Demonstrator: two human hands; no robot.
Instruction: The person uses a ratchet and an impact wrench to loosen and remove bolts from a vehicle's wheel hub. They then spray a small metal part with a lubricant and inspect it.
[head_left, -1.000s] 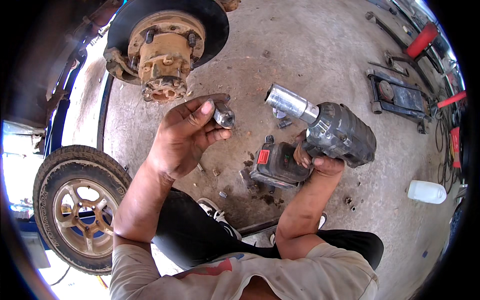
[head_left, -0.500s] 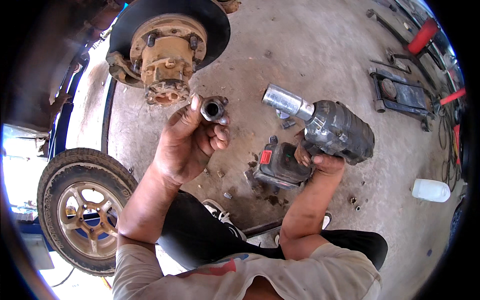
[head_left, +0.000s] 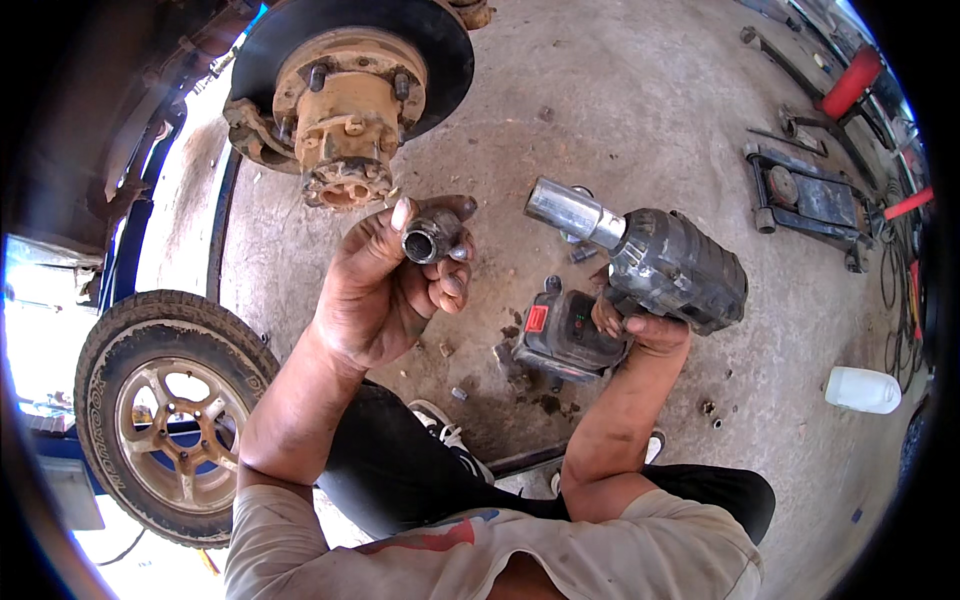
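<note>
A grey, stained concrete floor (head_left: 640, 120) carries everything here. At its upper left stands the dark brake disc with a rusty tan wheel hub (head_left: 345, 105), studs showing on its face. At the left edge a black tyre on a dull gold spoked alloy wheel (head_left: 170, 415) lies flat, pale raised lettering curving along its sidewall. Near the upper right edge sits a low black trolley jack (head_left: 815, 205) with a red handle (head_left: 850, 82) beyond it, and by the right edge a small white plastic bottle (head_left: 862, 390) lies on its side.

The right hand (head_left: 640, 330) is closed round the grip of a scuffed black cordless impact wrench (head_left: 665, 270); its battery base bears a small red rectangular label, and a bright steel socket (head_left: 570, 212) points up and left.

The left hand (head_left: 385, 290) is raised between hub and wrench, fingers curled narrowly about a short dark metal socket (head_left: 428, 238), grimy, its hollow round mouth turned toward the camera.
</note>
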